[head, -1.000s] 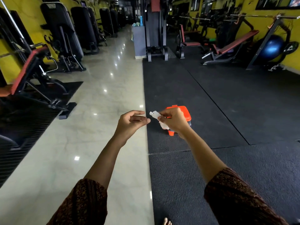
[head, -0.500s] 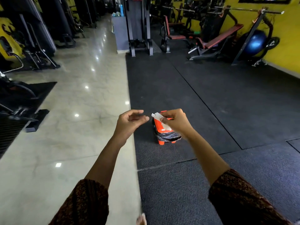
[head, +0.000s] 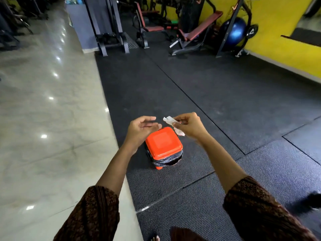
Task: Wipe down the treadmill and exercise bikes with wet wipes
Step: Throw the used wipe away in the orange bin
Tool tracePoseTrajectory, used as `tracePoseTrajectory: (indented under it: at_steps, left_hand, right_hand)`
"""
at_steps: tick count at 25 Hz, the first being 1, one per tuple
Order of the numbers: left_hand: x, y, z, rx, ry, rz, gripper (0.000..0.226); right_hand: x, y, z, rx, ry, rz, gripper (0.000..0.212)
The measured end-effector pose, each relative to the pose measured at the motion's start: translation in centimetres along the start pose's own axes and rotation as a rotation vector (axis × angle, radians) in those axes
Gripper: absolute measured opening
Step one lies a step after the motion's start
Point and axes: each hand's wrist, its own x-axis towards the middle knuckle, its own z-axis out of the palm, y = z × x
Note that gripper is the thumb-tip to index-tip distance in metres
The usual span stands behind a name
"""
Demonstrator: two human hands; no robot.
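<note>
One wipe [head: 168, 119] pinched in right hand [head: 190, 126] fingers [head: 180, 118], left hand [head: 141, 130] relaxed

Straight below my hands I see one obstacle: a small bin [head: 164, 145] with an orange lid, standing on the black rubber mat [head: 208, 94]. My left hand [head: 141, 130] hangs by its left edge, and my right hand [head: 189, 126], pinching a wipe [head: 169, 120], by its far corner. Around the bin the mat lies bare (so does the polished floor [head: 43, 110] to the left). Far ahead, a machine frame [head: 107, 23], a slanted bench [head: 199, 30] and a blue ball [head: 234, 32] crowd the yellow wall [head: 278, 40].
</note>
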Motion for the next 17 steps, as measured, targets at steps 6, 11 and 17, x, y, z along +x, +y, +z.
tracePoseTrajectory:
  at_steps: [6, 11, 17]
  left_hand:
    - [9.8, -2.7, 2.6, 0.038, -0.049, -0.053, 0.030]
    - [18.4, -3.8, 5.2, 0.024, 0.051, -0.074, 0.027]
    - [25.6, -3.8, 8.2, -0.044, 0.245, -0.141, 0.025]
  right_hand:
    - [8.8, 5.1, -0.6, 0.028, -0.009, 0.095, 0.020]
    - [18.7, 7.9, -2.1, 0.001, -0.092, 0.052, 0.016]
    - [29.0, 9.8, -4.7, -0.068, -0.268, 0.014, 0.017]
